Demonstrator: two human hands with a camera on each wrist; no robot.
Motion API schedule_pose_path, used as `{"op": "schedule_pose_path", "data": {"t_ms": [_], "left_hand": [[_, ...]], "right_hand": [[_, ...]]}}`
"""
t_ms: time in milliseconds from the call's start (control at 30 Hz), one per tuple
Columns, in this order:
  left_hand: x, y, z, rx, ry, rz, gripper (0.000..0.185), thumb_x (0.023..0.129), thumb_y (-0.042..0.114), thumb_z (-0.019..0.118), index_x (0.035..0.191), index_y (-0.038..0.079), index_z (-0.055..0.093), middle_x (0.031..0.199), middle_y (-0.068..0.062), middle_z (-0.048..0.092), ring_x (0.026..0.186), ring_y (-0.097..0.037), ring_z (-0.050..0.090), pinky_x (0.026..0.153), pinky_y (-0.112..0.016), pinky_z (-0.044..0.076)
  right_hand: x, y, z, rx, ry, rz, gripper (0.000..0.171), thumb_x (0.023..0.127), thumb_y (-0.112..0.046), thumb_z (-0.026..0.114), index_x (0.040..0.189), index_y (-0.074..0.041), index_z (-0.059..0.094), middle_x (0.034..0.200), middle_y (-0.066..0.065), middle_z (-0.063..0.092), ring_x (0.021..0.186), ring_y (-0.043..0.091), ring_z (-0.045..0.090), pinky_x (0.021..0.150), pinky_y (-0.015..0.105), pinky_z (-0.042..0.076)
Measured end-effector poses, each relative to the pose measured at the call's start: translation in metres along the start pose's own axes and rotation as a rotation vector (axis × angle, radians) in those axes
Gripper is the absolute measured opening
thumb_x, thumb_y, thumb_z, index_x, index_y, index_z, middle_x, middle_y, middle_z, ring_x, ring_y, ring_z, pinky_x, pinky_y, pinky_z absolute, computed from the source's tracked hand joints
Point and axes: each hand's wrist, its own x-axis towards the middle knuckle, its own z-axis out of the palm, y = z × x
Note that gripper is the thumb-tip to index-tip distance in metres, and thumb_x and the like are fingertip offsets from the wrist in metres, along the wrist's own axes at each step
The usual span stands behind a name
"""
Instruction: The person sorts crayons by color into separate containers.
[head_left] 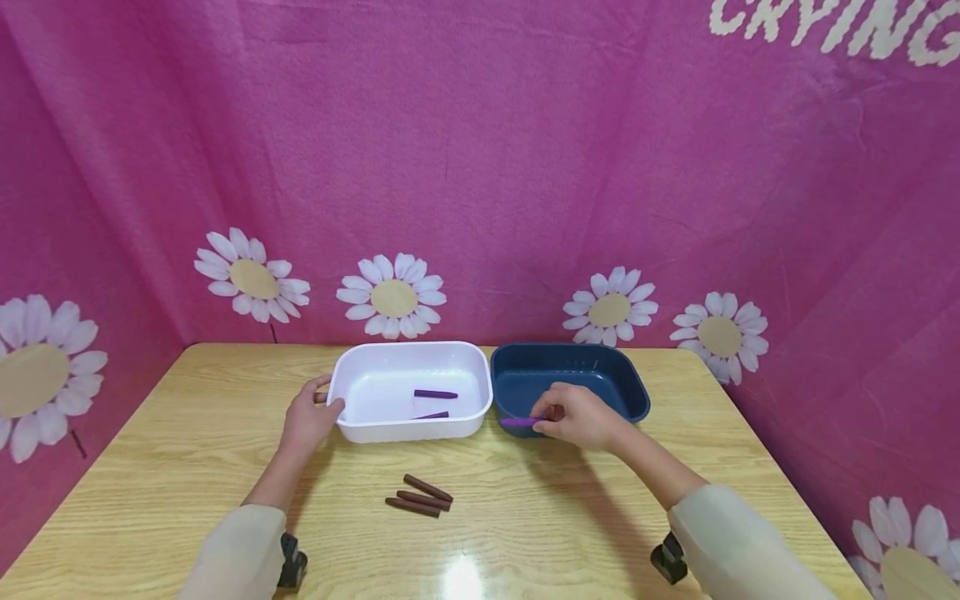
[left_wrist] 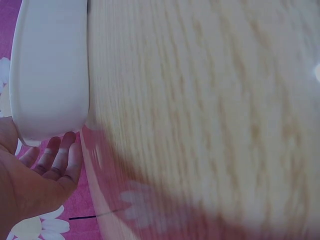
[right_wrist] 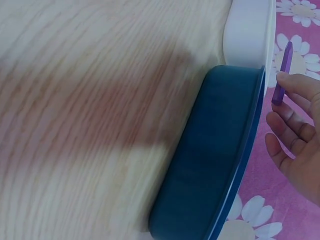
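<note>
My left hand [head_left: 307, 418] grips the left end of a white plastic basin [head_left: 408, 430], thumb at the rim and fingers against the outer wall, as the left wrist view shows. My right hand [head_left: 581, 417] pinches a purple crayon [head_left: 517, 422] between thumb and fingertips, above the front rim of a dark blue basin [head_left: 637, 408]. In the right wrist view that crayon [right_wrist: 285, 70] points upward with its tapered tip free. Inside the white basin lie two darker purple crayons, one farther back [head_left: 435, 394] and one near the front wall, partly hidden.
Three brown crayons [head_left: 423, 500] lie close together on the wooden table [head_left: 360, 550], in front of the white basin. Both basins stand side by side at the back, near a pink cloth [head_left: 465, 167] printed with daisies.
</note>
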Motion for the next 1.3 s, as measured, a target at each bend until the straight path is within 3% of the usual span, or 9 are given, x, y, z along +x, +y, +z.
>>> {"op": "schedule_pose_path", "data": {"t_ms": [567, 1300], "left_hand": [[-0.001, 0.001, 0.0, 0.002, 0.003, 0.001, 0.055, 0.09, 0.013, 0.052, 0.141, 0.002, 0.035, 0.123, -0.029, 0.053, 0.111, -0.037, 0.052, 0.087, -0.04, 0.051], [-0.001, 0.0, 0.0, 0.008, -0.006, 0.0, 0.055, 0.09, 0.014, 0.051, 0.142, 0.002, 0.034, 0.123, -0.028, 0.052, 0.11, -0.037, 0.052, 0.087, -0.039, 0.052]], "right_hand": [[0.018, -0.012, -0.007, -0.04, 0.005, 0.013, 0.011, 0.081, -0.019, 0.072, 0.09, -0.012, 0.072, 0.077, -0.005, 0.057, 0.071, 0.008, 0.048, 0.062, 0.02, 0.043], [0.031, -0.017, -0.005, -0.007, -0.007, 0.073, 0.011, 0.081, -0.017, 0.071, 0.091, -0.012, 0.072, 0.078, -0.003, 0.057, 0.069, 0.01, 0.048, 0.06, 0.021, 0.043]]}}
